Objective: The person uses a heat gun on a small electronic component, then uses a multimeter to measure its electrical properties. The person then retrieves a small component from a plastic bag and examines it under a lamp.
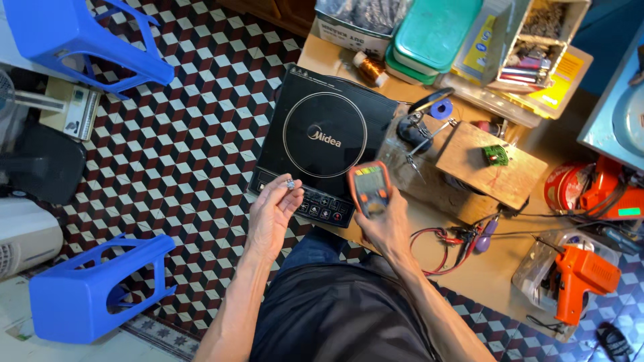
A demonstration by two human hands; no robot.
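My left hand [272,213] is raised over the near edge of a black induction cooker [322,144] and pinches a small blue-grey component [290,184] between thumb and fingertips. My right hand [386,224] grips an orange multimeter [369,188] from below, its screen facing up. Red and black test leads [446,245] with purple probes lie on the bench just right of that hand.
A wooden block [490,164] carries a small green circuit board [496,155]. An orange glue gun [580,278], green lidded boxes [429,33], a copper wire spool [370,68] and parts bins crowd the bench. Two blue plastic stools [94,285] stand on the chequered floor at left.
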